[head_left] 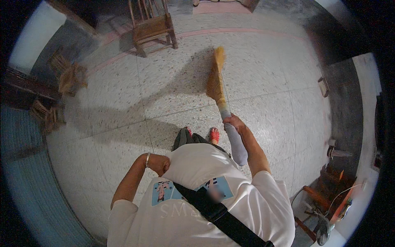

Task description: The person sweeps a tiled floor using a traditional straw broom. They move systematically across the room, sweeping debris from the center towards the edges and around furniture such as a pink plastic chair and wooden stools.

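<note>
As right hand [233, 122] grips broom [223, 109], bristles [214, 80] ahead

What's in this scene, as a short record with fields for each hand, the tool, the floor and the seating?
Right hand: closed around the grey handle of a broom
Left hand: curled at the white T-shirt; whether it grips anything is unclear
Tool: broom, yellow-brown head pointing away from the body; floor contact unclear
Floor: pale, speckled, with dark seams
Seating: wooden chair ahead; two smaller chairs at left
</note>
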The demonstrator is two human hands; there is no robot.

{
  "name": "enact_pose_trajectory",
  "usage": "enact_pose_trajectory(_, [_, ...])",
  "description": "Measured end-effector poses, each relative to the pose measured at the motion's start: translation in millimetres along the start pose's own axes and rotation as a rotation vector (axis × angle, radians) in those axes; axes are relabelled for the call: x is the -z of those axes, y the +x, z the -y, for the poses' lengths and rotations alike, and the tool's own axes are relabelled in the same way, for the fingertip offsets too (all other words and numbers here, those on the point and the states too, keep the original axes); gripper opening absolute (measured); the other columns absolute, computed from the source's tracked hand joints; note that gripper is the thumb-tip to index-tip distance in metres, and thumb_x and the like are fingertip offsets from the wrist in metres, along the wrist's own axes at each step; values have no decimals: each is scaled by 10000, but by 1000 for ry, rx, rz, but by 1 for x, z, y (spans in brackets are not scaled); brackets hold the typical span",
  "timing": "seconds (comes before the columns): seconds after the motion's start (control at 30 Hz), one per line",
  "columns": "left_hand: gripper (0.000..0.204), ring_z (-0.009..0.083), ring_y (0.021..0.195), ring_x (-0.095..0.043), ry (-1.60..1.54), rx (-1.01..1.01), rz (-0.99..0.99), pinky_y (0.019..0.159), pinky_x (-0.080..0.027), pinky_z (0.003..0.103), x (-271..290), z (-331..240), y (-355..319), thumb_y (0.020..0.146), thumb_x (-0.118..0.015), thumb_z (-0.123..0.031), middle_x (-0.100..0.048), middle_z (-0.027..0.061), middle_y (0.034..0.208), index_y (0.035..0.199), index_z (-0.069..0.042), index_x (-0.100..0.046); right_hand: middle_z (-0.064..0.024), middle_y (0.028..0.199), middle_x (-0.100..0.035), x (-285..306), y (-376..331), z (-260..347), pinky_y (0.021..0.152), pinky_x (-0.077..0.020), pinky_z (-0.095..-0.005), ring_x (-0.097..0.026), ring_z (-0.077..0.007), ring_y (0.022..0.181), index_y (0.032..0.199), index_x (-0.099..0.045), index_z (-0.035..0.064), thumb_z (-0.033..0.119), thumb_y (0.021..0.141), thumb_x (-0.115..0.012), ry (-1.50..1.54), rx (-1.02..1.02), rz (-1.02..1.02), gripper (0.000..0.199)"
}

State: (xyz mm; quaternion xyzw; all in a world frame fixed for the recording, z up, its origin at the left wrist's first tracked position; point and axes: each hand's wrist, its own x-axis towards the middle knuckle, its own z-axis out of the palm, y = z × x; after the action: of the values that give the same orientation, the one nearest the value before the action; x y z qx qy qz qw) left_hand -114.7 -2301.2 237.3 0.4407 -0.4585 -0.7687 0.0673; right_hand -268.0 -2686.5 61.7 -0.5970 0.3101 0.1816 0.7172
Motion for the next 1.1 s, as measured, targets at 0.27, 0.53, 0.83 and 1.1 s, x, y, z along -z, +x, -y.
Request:
enact_pose_trajectory(0.27, [122, 73, 433, -393, -4, -119, -39, 415, -334, 289, 7, -1, 2, 519, -668, -69, -480, -20, 455, 526, 11, -576, -86, 866, -591, -62, 15, 14, 718, -450, -297, -552, -152, 797, 991, -547, -2, 257, 614, -683, -198, 29, 80, 478])
enact_pose_trajectory(0.53, [117, 75, 437, -397, 61, -169, 7, 419, -342, 291, 23, -21, 7, 522, -662, -52, -471, -2, 449, 543, 22, -574, -13, 864, -636, -35, -5, -9, 773, -452, -370, -576, -198, 837, 897, -605, 83, 161, 736, -571, -243, 102, 217, 182])
enact_pose_trajectory(0.83, [170, 121, 531, -465, -30, -115, 61, 513, -377, 322, 20, -12, 21, 544, -674, -88, -535, 63, 574, 642, 21, -589, -90, 738, -600, 130, -96, -72, 561, -466, -362, -549, -206, 578, 857, -587, 99, 247, 698, -578, -188, -88, -327, 218])
enact_pose_trajectory(1.1, [63, 76, 429, -399, 107, -174, -127, 412, -337, 288, 21, -36, 35, 528, -632, -23, -474, -33, 455, 535, 10, -578, -149, 902, -614, 147, -121, -22, 709, -473, -335, -587, -233, 832, 971, -531, 18, 103, 792, -502, -43, -150, -525, 200])
